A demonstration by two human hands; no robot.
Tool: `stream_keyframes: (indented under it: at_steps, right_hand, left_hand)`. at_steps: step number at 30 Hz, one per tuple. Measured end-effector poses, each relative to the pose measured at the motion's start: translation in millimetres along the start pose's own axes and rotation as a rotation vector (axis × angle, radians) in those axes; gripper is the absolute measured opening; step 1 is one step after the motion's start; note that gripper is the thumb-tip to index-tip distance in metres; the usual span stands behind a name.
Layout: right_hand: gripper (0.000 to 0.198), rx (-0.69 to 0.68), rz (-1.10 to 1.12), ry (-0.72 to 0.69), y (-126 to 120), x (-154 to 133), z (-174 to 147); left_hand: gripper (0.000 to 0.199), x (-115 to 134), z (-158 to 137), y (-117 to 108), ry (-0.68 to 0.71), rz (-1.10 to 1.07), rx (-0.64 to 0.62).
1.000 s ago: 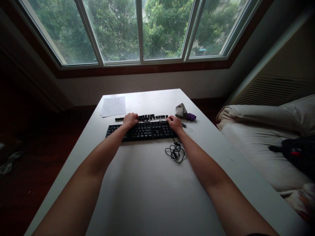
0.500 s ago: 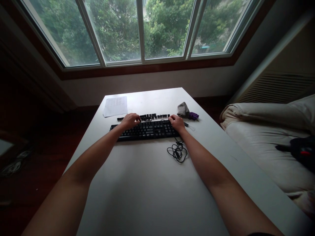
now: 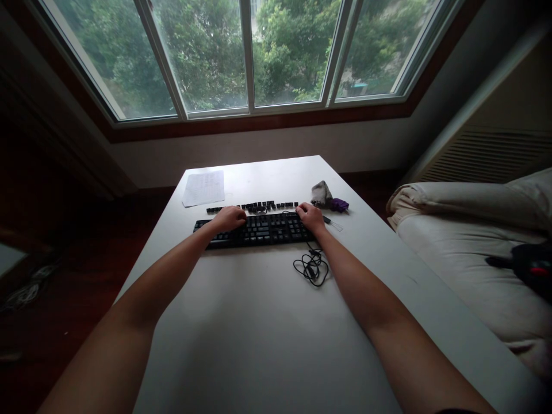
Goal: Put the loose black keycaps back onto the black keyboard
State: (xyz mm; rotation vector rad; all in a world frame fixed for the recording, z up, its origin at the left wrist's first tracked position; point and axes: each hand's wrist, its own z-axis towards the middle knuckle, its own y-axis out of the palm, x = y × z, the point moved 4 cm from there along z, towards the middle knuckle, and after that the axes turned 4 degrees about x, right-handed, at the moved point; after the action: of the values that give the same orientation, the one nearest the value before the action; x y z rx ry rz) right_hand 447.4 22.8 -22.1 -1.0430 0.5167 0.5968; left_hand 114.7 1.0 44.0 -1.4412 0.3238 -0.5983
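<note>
A black keyboard [image 3: 257, 231] lies across the white table, with several loose black keycaps [image 3: 287, 205] lined up behind it. My left hand [image 3: 230, 218] is over the keyboard's back row, left of the middle, its fingers curled down together. What those fingers hold, if anything, is hidden. At the back right corner of the keyboard, my right hand [image 3: 309, 216] has its fingers closed round the edge. A wire keycap puller [image 3: 334, 223] lies just right of that hand. The black cable [image 3: 311, 267] is coiled in front of the keyboard, beside my right forearm.
A printed sheet of paper [image 3: 204, 188] lies at the table's back left. Toward the back right are a grey cloth [image 3: 321, 194] and a purple bundle [image 3: 339, 204]. A cream sofa [image 3: 435, 241] stands along the right, and a window [image 3: 284, 54] is beyond the table.
My left hand has lowered slightly toward the keyboard, and its fingers have curled in more. The right hand stays on the keyboard's corner.
</note>
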Motion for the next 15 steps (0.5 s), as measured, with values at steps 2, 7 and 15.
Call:
stream_keyframes:
  at_steps: [2, 7, 15]
  right_hand:
    - [0.029, -0.001, 0.002, 0.0, 0.0, -0.1, 0.0]
    - [0.028, -0.004, -0.003, 0.001, -0.2, -0.4, 0.1]
    - [0.028, 0.0, -0.007, -0.004, -0.2, -1.7, 0.0]
  left_hand:
    - [0.023, 3.4, -0.4, -1.3, 0.021, 0.049, 0.004]
    - [0.022, 14.1, -3.0, -4.4, 0.042, 0.151, 0.026]
    - [0.017, 18.1, -7.5, -2.4, -0.025, 0.132, 0.064]
